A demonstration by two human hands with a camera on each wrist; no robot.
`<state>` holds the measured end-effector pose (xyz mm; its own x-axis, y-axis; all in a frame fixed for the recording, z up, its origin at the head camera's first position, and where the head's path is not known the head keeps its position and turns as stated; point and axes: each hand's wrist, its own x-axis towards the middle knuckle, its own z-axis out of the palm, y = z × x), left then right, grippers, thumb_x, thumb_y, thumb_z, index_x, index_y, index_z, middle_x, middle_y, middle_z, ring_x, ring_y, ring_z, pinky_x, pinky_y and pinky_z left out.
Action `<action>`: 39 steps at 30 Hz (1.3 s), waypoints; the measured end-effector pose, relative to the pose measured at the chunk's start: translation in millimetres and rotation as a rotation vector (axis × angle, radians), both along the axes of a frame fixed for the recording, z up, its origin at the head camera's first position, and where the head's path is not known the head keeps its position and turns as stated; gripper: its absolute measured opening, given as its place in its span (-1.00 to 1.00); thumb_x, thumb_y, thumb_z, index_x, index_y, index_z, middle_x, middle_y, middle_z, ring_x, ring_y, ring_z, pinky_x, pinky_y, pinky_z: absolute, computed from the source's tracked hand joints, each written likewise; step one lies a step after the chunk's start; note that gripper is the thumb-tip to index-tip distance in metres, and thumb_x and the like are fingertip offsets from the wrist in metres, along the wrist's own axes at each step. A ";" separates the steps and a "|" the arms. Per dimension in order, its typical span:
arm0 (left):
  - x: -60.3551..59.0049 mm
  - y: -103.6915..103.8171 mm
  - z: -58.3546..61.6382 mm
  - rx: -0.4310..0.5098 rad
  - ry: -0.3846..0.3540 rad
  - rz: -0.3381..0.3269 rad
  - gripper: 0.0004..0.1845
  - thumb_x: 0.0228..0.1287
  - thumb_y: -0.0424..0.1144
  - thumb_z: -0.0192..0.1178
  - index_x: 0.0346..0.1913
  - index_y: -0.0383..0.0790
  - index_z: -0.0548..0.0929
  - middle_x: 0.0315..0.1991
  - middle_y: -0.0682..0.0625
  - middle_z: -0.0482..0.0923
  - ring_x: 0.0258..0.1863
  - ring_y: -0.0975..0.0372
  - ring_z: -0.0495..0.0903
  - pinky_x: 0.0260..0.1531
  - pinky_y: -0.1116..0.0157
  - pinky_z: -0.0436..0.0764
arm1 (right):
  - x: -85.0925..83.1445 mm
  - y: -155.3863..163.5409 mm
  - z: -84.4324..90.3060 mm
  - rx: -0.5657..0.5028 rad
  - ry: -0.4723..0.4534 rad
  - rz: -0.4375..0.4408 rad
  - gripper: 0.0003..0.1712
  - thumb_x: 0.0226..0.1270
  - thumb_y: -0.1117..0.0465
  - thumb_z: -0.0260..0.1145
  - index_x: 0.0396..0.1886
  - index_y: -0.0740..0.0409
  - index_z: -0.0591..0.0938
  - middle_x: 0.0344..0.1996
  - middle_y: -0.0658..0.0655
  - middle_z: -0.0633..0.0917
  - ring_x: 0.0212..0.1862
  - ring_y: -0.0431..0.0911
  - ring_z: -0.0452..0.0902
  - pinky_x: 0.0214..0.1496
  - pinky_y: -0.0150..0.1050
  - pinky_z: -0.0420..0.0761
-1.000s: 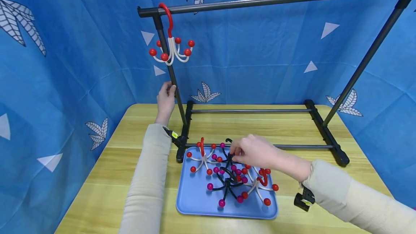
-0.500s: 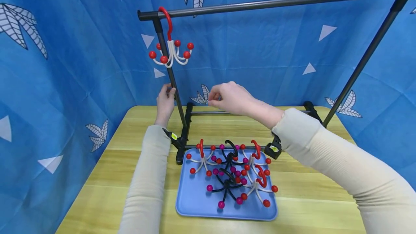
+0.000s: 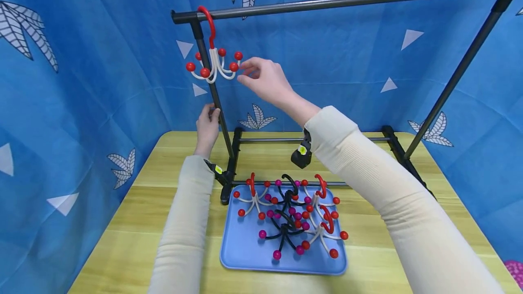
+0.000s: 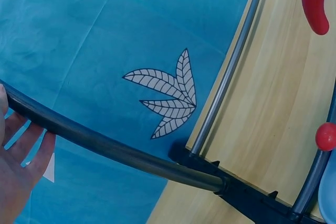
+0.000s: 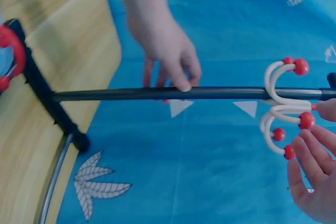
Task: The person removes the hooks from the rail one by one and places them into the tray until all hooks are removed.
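My left hand [image 3: 207, 124] grips the rack post [image 3: 212, 90] at centre left. My right hand [image 3: 261, 76], fingers loosely spread, reaches the hanging hook [image 3: 214, 60] upper left, holding nothing

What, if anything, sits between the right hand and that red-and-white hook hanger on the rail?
Nothing visible does. The right hand is right beside the hanging hook hanger, fingertips near its red-tipped arms, with only blue backdrop behind the gap.

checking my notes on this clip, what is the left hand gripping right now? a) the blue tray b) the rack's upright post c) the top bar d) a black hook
b: the left hand is wrapped round the rack's upright post, while the blue tray lies untouched on the table.
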<state>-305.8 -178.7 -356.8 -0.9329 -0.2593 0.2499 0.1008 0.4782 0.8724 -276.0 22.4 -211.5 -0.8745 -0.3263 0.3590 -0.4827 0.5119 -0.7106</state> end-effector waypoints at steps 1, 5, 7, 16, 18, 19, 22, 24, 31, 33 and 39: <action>-0.1 -0.4 0.1 0.001 0.001 -0.003 -0.61 0.38 -0.04 -0.12 0.16 -0.11 0.39 -0.01 -0.10 0.50 -0.08 0.12 0.52 -0.14 0.15 0.52 | -3.0 -3.0 3.2 -0.029 -0.009 -0.003 -0.60 0.25 0.03 0.23 0.07 0.03 0.52 -0.07 -0.01 0.62 -0.12 -0.23 0.53 -0.12 -0.36 0.52; -0.9 -1.1 -0.1 -0.001 0.009 -0.007 -0.61 0.38 -0.04 -0.12 0.16 -0.13 0.39 -0.01 -0.11 0.51 -0.07 0.11 0.52 -0.13 0.15 0.52 | -12.2 -14.8 19.1 -0.114 -0.055 -0.017 -0.53 0.25 0.03 0.23 0.15 -0.01 0.47 0.00 0.00 0.57 -0.04 -0.21 0.49 -0.08 -0.35 0.52; -0.8 -1.4 -0.2 -0.008 0.012 -0.003 -0.62 0.38 -0.05 -0.12 0.15 -0.14 0.39 -0.01 -0.12 0.51 -0.07 0.11 0.52 -0.13 0.15 0.52 | -14.6 -20.8 28.0 -0.136 -0.077 -0.014 -0.51 0.25 0.03 0.22 0.18 -0.03 0.44 0.02 0.01 0.55 -0.01 -0.20 0.47 -0.05 -0.34 0.52; 3.1 -2.6 1.4 -0.033 0.014 -0.020 -0.59 0.38 -0.04 -0.14 0.17 -0.15 0.38 0.00 -0.12 0.50 -0.02 0.10 0.52 -0.08 0.16 0.52 | -18.6 -48.0 56.5 -0.238 -0.135 -0.010 -0.52 0.29 0.03 0.18 0.20 -0.07 0.41 -0.07 0.03 0.59 -0.14 -0.18 0.53 -0.13 -0.37 0.51; 3.6 -2.1 2.0 -0.038 0.015 -0.029 -0.60 0.38 -0.04 -0.14 0.16 -0.15 0.38 0.01 -0.12 0.49 0.00 0.10 0.50 -0.07 0.17 0.51 | -19.6 -53.0 58.5 -0.248 -0.137 -0.033 -0.53 0.28 0.01 0.18 0.19 -0.08 0.43 -0.11 0.01 0.60 -0.21 -0.18 0.53 -0.19 -0.37 0.49; 3.8 -1.7 2.1 -0.039 0.015 -0.033 -0.60 0.38 -0.05 -0.14 0.16 -0.15 0.38 0.01 -0.12 0.48 0.01 0.11 0.50 -0.06 0.17 0.52 | -20.3 -54.8 58.8 -0.254 -0.136 -0.044 -0.54 0.28 0.01 0.19 0.17 -0.08 0.44 -0.13 0.01 0.61 -0.23 -0.18 0.52 -0.21 -0.37 0.49; 4.0 0.1 2.0 -0.038 0.017 -0.045 -0.62 0.38 -0.06 -0.13 0.14 -0.16 0.38 0.01 -0.12 0.48 0.01 0.11 0.49 -0.08 0.17 0.53 | -22.3 -58.2 58.7 -0.271 -0.132 -0.091 -0.58 0.26 -0.01 0.21 0.11 -0.09 0.49 -0.19 -0.01 0.62 -0.29 -0.17 0.52 -0.28 -0.37 0.47; 4.1 1.8 1.7 -0.039 0.016 -0.050 -0.62 0.38 -0.06 -0.13 0.14 -0.16 0.39 0.00 -0.12 0.47 0.01 0.11 0.49 -0.09 0.18 0.53 | -24.1 -58.3 58.5 -0.287 -0.130 -0.114 -0.62 0.25 0.00 0.22 0.06 -0.07 0.53 -0.20 -0.01 0.63 -0.29 -0.17 0.51 -0.29 -0.36 0.46; 2.6 3.0 0.8 -0.037 0.015 -0.051 -0.62 0.38 -0.08 -0.12 0.14 -0.17 0.38 0.00 -0.12 0.47 0.01 0.12 0.48 -0.11 0.18 0.54 | -28.6 -55.4 61.3 -0.293 -0.070 -0.149 -0.73 0.25 0.07 0.23 -0.08 0.02 0.61 -0.23 0.00 0.65 -0.21 -0.23 0.47 -0.27 -0.40 0.47; 1.9 2.2 0.6 -0.037 0.012 -0.053 -0.61 0.38 -0.06 -0.13 0.16 -0.17 0.37 0.01 -0.12 0.47 0.02 0.12 0.47 -0.10 0.18 0.53 | -28.6 -54.2 63.3 -0.288 -0.044 -0.160 -0.73 0.25 0.08 0.23 -0.09 0.03 0.62 -0.25 0.00 0.65 -0.20 -0.24 0.49 -0.26 -0.41 0.48; 0.9 0.0 -0.8 -0.033 -0.014 -0.053 -0.58 0.37 -0.03 -0.15 0.18 -0.15 0.36 0.03 -0.11 0.45 0.04 0.12 0.46 -0.07 0.18 0.52 | -24.4 -50.8 68.6 -0.291 0.030 -0.146 -0.74 0.29 0.08 0.18 -0.08 0.05 0.60 -0.26 0.01 0.64 -0.21 -0.23 0.51 -0.26 -0.43 0.51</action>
<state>-304.9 -178.7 -357.5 -0.9486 -0.2011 0.2444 0.1149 0.5007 0.8580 -300.4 -28.4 -142.8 -0.8921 -0.0786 0.4450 -0.4422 0.3546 -0.8238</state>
